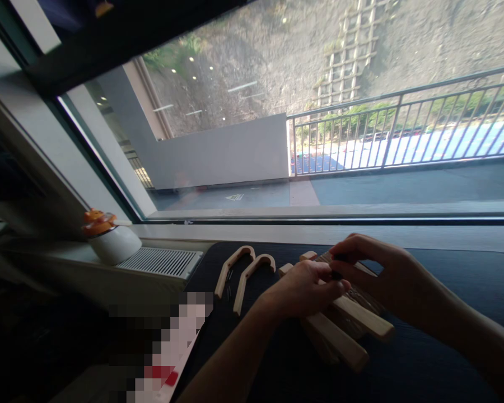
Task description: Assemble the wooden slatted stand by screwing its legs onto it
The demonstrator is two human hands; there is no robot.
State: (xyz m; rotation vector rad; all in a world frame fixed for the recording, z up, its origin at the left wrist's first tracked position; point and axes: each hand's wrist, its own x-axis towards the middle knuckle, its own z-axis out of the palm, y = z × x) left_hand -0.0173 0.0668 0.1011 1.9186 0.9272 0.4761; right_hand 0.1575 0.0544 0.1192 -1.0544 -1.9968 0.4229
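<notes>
My left hand (302,285) is closed above some pale wooden bars, its thumb and fingers bent together. What lies in its grip is hidden. Coming in from the right, my right hand (372,260) pinches a small dark piece (338,274), too small to name, right at the left hand's fingertips. Beneath the hands, one wooden bar (340,341) and another wooden bar (367,319) slant toward me. Part of a clear plastic bag (376,302) shows beside them. To the left lie two curved wooden hook-shaped pieces (224,274) with several thin screws (229,292) between them.
The dark table (445,280) meets a white window sill (243,230). At the left stand a vent grille (163,262) and a white object with an orange figure on top (113,243). A blurred-out white strip (180,336) lies along the table's left edge. Glass rises ahead.
</notes>
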